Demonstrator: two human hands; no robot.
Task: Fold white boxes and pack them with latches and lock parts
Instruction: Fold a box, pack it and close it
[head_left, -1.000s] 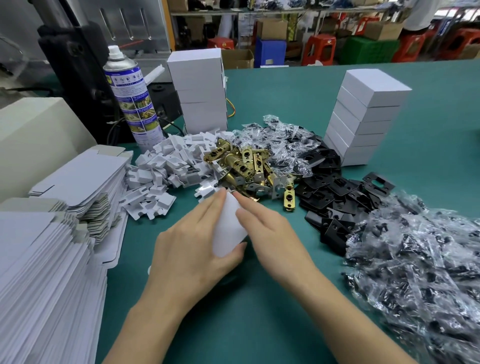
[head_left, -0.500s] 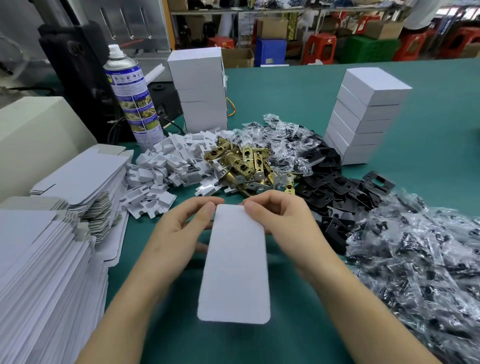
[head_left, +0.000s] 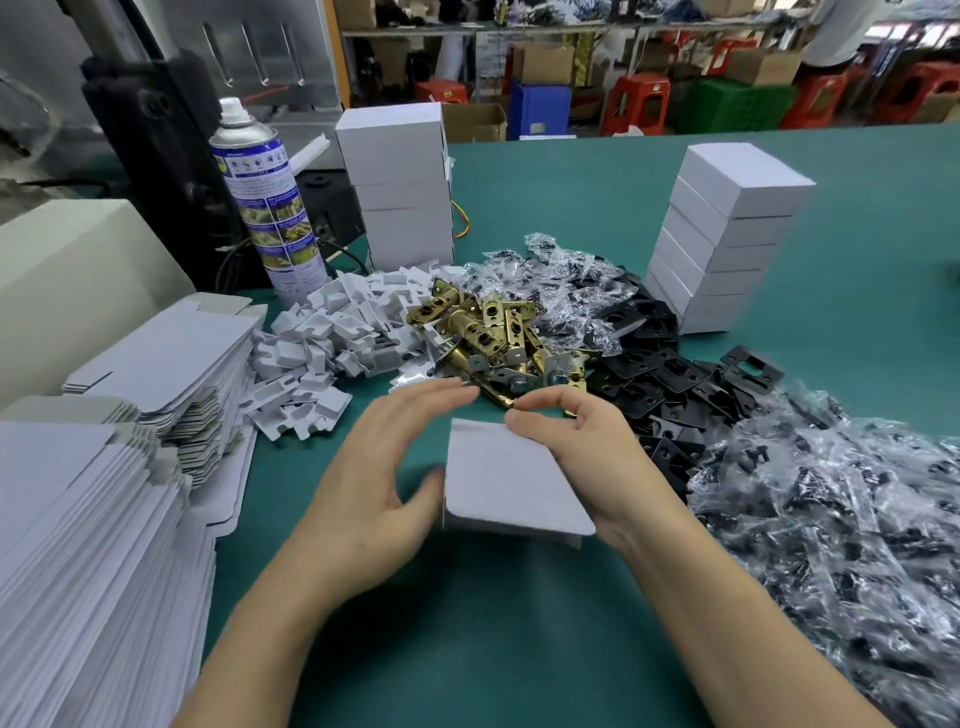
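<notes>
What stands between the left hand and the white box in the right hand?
Nothing visible. The left hand is open right beside the white box, its thumb at the box's left edge. The right hand grips the box from its right side and far edge.

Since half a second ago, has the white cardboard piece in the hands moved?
Yes. The white cardboard piece has its near edge pulled in towards the brass latches; the far edge stays put.
</notes>
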